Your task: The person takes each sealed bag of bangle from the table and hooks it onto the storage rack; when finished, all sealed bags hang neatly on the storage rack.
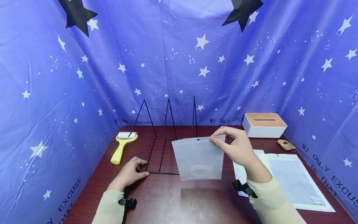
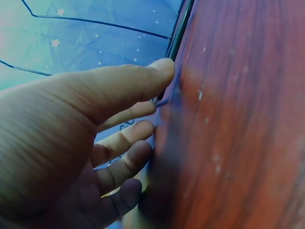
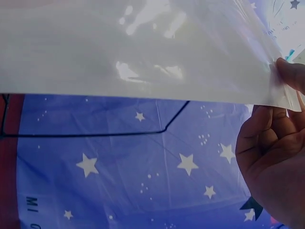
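Observation:
My right hand (image 1: 236, 144) pinches a frosted white plastic zip bag (image 1: 199, 158) by its top right corner, beside the small hang hole. The bag hangs flat and upright in front of a black wire rack (image 1: 167, 173), covering the rack's right part in the head view. Across the right wrist view stretches the bag's glossy sheet (image 3: 95, 57), its corner between thumb and fingers. At the rack's front left corner is my left hand (image 1: 128, 174); thumb and index finger pinch the wire (image 2: 183, 28) there, while the other fingers curl loosely beside it.
A yellow-handled roller (image 1: 118, 152) with a white drum lies left of the rack. To the right are a larger white-bordered bag (image 1: 293, 174) over other white sheets, a wood-topped tissue box (image 1: 264, 126) and a small tan object (image 1: 286, 145). Starry blue curtains surround the table.

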The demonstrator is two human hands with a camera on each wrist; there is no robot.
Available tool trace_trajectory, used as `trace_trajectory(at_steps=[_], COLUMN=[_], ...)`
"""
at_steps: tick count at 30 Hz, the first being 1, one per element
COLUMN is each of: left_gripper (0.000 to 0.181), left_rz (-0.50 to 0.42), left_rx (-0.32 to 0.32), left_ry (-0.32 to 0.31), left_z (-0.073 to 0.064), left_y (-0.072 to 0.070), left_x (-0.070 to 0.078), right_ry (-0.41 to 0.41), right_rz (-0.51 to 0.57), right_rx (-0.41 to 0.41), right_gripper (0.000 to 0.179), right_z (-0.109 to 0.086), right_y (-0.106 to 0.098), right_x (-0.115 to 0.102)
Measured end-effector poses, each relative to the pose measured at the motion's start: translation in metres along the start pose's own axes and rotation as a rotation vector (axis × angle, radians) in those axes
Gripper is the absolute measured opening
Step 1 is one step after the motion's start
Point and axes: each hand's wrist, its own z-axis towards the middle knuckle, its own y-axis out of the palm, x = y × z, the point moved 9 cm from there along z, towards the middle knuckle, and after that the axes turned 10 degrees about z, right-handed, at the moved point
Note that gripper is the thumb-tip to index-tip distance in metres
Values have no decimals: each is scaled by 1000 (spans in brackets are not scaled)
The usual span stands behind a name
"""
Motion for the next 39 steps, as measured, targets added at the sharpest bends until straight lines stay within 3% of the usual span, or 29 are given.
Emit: trace_trajectory(at_steps=[15, 20, 26, 32, 39], left_gripper=[48, 45, 41, 40, 41], left_rz=[-98, -175, -312, -426, -520], left_rx=[24, 46, 49, 5, -112], left_ry=[50, 97, 195, 310, 305], left_z=[-6, -8, -13, -17, -19], left_y=[-14, -18, -22, -20, -6], left_x=[9, 16, 34, 53, 64], right_ry=[-38, -48, -66, -84, -149], right_rz=[45, 63, 76, 81, 104], right_rx=[21, 39, 58, 109, 143], right_gripper=[21, 21, 20, 17, 17], right_z=[4, 6, 4, 3, 3], right_y=[26, 34, 46, 54, 65], right_x=[-1, -2, -1, 1, 0])
